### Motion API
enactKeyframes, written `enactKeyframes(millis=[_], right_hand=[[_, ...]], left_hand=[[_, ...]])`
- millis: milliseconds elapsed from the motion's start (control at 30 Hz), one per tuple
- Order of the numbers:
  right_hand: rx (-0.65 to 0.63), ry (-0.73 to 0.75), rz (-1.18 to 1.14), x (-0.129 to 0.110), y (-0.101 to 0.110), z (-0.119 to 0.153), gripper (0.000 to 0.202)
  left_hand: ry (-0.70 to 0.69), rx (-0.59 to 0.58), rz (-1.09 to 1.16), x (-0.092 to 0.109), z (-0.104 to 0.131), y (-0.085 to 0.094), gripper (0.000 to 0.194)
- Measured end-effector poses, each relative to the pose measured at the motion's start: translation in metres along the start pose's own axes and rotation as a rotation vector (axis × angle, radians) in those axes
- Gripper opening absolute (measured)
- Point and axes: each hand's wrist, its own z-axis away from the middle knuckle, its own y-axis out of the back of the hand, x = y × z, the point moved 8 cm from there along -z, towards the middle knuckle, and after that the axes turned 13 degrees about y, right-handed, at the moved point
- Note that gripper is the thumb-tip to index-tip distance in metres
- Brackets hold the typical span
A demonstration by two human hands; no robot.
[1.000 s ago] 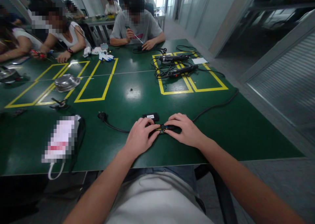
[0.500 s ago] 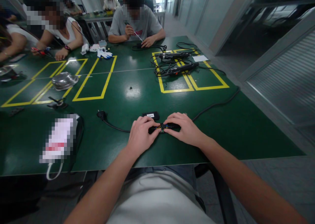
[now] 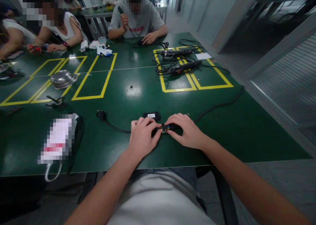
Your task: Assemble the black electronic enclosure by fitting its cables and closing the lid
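Observation:
Between my hands lies an opened black inline power-cord box, with small coloured wires and a circuit board showing inside. My left hand pinches its left end with thumb and fingertips. At the right end, my right hand does the same. A black cover with a white label rests on the table just behind my left fingers. From the box's left side a cord runs to a black plug, while a thicker black cable leads off to the right. My fingers hide both ends of the box.
Corded black tools lie within yellow tape at the back right. A metal bowl, a dark metal part and a blurred-out pouch are to the left. Across the green table, co-workers handle tools; one holds a screwdriver.
Both hands stay on the box, with my fingertips shifted slightly and more of its inside showing. The co-worker opposite has raised the screwdriver's handle. The view has tilted a little.

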Motion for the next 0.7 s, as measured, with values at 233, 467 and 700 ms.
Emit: enactKeyframes(millis=[233,467,700], right_hand=[[-0.002,-0.008,-0.026,0.0006,-0.0006,0.0014,0.019],[-0.013,-0.017,-0.042,0.0,-0.0001,0.0005,0.017],[-0.005,-0.013,-0.028,-0.0003,0.0005,0.001,0.02]], left_hand=[[-0.03,0.014,-0.003,0.0011,0.0032,-0.0005,0.015],[-0.042,0.011,0.017,0.0004,0.003,-0.0009,0.013],[-0.052,0.007,0.029,0.0009,0.003,-0.0009,0.014]])
